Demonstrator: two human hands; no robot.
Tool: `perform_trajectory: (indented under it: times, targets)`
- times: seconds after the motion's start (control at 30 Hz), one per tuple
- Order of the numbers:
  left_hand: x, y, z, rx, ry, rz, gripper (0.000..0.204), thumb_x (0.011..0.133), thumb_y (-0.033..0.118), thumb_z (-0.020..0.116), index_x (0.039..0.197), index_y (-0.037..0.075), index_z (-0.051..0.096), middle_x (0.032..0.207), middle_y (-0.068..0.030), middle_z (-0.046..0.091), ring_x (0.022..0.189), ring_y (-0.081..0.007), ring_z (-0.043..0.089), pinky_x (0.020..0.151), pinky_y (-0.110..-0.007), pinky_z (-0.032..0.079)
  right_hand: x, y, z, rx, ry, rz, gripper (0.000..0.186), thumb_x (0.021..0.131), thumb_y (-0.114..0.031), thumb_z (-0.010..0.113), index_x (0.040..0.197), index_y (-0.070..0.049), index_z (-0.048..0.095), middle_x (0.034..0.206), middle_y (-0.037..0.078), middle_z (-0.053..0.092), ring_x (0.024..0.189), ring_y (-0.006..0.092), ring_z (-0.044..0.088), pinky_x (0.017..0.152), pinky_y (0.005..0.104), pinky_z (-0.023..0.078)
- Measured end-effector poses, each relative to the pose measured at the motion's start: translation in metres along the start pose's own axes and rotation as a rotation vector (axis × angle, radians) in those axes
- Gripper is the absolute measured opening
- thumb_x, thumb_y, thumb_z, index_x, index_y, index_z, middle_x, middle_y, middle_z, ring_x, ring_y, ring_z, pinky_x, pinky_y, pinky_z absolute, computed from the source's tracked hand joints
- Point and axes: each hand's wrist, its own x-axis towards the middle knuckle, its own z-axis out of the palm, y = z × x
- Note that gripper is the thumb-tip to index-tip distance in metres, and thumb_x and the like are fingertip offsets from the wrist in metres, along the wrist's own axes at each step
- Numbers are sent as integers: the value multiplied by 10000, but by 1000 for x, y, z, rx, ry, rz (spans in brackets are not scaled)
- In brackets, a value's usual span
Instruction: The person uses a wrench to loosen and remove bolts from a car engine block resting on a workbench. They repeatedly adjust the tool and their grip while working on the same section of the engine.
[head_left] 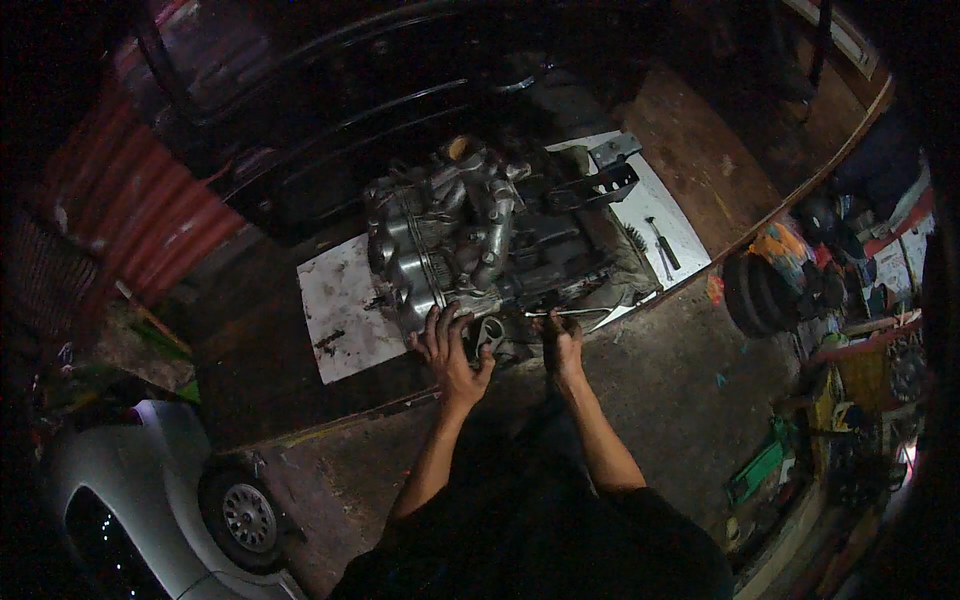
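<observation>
An engine [440, 230] with metal covers and pipes lies on a white board [335, 330] on a wooden bench. My left hand [450, 365] rests with spread fingers on the engine's near left edge, beside an oval metal fitting [487, 335]. My right hand [563, 345] is closed around a slim silver tool [537, 314], probably a wrench, at the engine's near edge. At the board's right lie a dark bracket [590, 187], a flat metal piece [615, 148] and small hand tools [662, 243].
The wooden bench [730, 170] extends right. A large black panel [330, 90] stands behind. Red corrugated sheet [150, 200] is at left, a silver car [150, 500] with its wheel [248, 518] at lower left. Cluttered items, including a green object [757, 462], lie on the right.
</observation>
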Motion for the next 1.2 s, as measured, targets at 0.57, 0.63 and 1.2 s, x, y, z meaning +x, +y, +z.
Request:
perform_trajectory:
  times: [0.57,0.63,1.2]
  targets:
    - [0,2,-1,-6,2,4,441,827,405,443,1105,68,505,1286,-111,411,1277,-327,242,1011,-582,29,-6,-6,13,256,50,84,257,862,-113,559,1079,-34,446,1001,124,525,874,247,549,756,355,488]
    - [0,0,1,6,-4,13,443,827,404,445,1110,68,501,1284,-111,413,1276,-328,245,1009,-586,28,-6,-5,13,255,69,90,339,864,-138,559,1140,-27,397,1012,146,529,859,258,571,742,364,494]
    - [-2,-2,2,10,2,18,441,820,396,456,1107,65,504,1295,-129,402,1285,-329,235,1017,-568,29,6,12,12,231,105,12,422,858,-246,588,1132,43,448,1104,158,520,893,232,573,706,316,494]
